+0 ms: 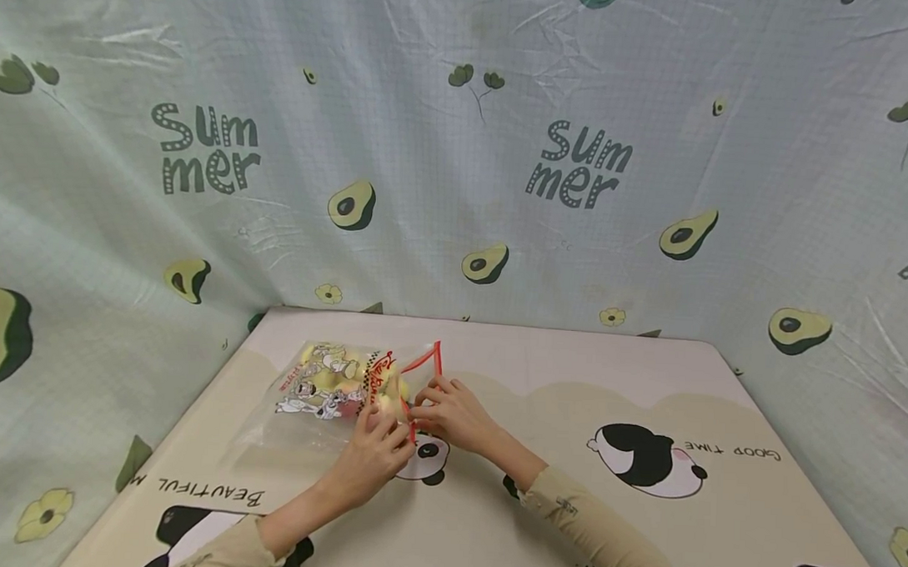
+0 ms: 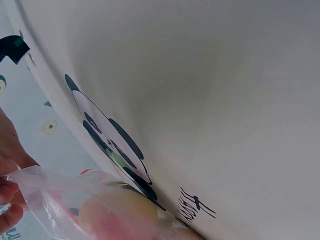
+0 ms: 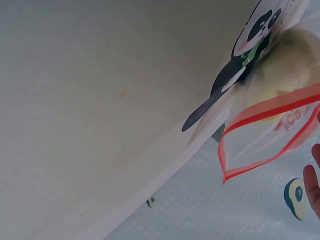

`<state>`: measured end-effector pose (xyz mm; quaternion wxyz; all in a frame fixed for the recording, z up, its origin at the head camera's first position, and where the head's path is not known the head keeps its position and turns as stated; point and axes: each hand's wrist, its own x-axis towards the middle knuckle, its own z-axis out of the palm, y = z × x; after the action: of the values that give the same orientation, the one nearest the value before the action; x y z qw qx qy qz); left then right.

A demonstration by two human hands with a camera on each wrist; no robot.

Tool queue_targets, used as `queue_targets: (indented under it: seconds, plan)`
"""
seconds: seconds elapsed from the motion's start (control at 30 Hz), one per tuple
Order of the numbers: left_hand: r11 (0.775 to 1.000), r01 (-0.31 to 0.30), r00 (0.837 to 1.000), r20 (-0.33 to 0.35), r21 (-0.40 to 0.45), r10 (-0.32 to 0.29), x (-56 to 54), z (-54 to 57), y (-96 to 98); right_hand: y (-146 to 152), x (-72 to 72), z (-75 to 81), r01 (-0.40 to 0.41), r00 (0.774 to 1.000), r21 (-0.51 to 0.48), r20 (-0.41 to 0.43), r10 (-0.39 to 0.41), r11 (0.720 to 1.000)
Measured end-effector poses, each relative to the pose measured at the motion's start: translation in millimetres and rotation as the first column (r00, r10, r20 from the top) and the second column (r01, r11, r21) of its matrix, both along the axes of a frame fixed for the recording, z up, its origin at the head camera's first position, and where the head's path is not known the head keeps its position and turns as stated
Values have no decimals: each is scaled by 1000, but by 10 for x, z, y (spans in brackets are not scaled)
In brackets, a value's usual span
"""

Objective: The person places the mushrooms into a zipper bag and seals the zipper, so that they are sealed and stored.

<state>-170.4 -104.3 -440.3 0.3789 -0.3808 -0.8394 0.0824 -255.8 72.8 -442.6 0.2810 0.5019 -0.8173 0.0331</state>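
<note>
A clear zip bag (image 1: pixel 322 396) with cartoon print and a red strip along its mouth lies on the table. Round yellow and pinkish fruit-like things (image 2: pixel 117 212) show through the plastic; their exact kind is unclear. At the mouth's near side, my left hand (image 1: pixel 370 457) grips the bag's edge with bent fingers. My right hand (image 1: pixel 455 415) pinches the plastic by the red strip (image 1: pixel 438 358), just right of the left hand. The mouth is spread apart at its far end, where the right wrist view shows the red strip (image 3: pixel 270 107) as a loop.
A cream table cover (image 1: pixel 536 503) with printed pandas and lettering lies under the bag. Behind and at both sides hangs a pale curtain (image 1: pixel 429 149) printed with avocados and words. The table's far edge runs a short way beyond the bag.
</note>
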Motion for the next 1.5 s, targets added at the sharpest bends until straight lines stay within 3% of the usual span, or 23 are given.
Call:
queue_targets:
  seconds: [0.43,0.87,1.5]
  plan:
    - [1000,20,999,-43,21,-20,-3,-37,2,-19,-13,-17,10,1000,-2,9,-10,1000]
    - [1000,-4,999,39,-2,4,42,1,3,-43,-45,-13,38,999,-23,29,-37,999]
    - [1000,31,999,9,4,-31,28,-23,-9,-52,-143,-49,84,996,-2,1,-84,996]
